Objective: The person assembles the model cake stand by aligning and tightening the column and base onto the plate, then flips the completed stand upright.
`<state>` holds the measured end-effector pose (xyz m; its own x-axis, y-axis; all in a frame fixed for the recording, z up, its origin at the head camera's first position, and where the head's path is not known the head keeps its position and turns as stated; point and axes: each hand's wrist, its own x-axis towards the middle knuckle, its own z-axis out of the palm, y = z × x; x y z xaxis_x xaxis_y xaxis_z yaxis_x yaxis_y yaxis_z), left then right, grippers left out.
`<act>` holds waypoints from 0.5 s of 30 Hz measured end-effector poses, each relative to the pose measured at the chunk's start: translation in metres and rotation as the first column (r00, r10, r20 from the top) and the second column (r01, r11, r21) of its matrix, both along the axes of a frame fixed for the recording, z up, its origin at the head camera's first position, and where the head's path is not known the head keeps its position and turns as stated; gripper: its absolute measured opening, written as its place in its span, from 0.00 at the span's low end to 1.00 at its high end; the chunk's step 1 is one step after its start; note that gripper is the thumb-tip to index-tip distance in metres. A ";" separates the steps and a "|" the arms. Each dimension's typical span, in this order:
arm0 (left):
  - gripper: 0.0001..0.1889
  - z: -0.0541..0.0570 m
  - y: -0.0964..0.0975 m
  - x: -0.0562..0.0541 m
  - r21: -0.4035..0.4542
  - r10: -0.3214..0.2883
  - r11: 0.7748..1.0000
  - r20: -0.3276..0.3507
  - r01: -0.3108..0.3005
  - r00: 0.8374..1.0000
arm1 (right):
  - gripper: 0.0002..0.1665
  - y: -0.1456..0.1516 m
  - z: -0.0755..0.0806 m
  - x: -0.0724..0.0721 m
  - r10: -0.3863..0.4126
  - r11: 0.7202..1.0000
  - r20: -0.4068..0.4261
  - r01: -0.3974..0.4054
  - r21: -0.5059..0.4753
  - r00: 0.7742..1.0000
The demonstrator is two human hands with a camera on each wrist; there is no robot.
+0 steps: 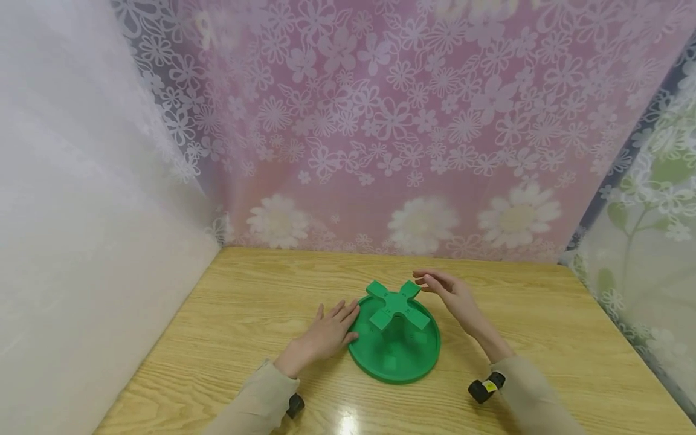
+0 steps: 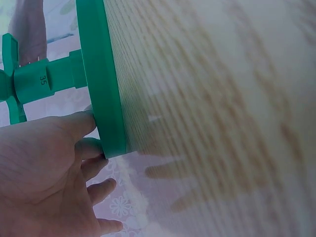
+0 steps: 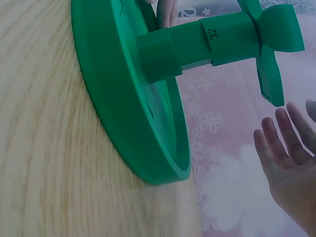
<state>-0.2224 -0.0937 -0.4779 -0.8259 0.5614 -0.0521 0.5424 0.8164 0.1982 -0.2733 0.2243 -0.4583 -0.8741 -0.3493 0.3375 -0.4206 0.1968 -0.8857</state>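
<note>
A green round tray-like base with a raised rim lies on the table. From its middle rises a green post, marked 32 on one side and 35 on another, topped by a four-armed green cross piece. My left hand rests against the left side of the rim, fingers extended and spread, and the thumb lies at the edge in the left wrist view. Beside the far right arm of the cross piece, my right hand is raised with loosely extended fingers and nothing held. A small gap shows there in the right wrist view.
The wooden table is bordered by a pink flowered curtain behind, a white sheet on the left and a leafy curtain on the right. A black wrist device sits at my right cuff.
</note>
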 end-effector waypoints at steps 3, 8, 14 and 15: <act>0.33 0.000 0.000 0.000 0.008 -0.001 1.000 0.004 0.001 1.000 | 0.23 -0.003 -0.002 -0.004 0.034 0.999 0.017 -0.034 0.001 0.999; 0.33 0.000 0.000 0.000 0.013 -0.003 1.000 0.004 0.003 1.000 | 0.24 -0.007 -0.003 -0.004 0.070 0.998 0.069 -0.069 -0.012 0.995; 0.33 -0.001 -0.001 -0.001 0.003 -0.002 1.000 -0.011 0.002 1.000 | 0.24 -0.009 -0.004 -0.003 0.088 0.996 0.136 -0.086 -0.019 0.987; 0.33 -0.001 -0.001 -0.001 0.004 -0.003 1.000 -0.012 0.003 1.000 | 0.23 -0.009 -0.004 -0.002 0.090 0.996 0.140 -0.088 -0.017 0.986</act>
<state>-0.2237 -0.0945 -0.4792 -0.8251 0.5636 -0.0399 0.5469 0.8143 0.1945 -0.2755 0.2156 -0.4627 -0.8785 -0.4249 0.2182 -0.3077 0.1540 -0.9389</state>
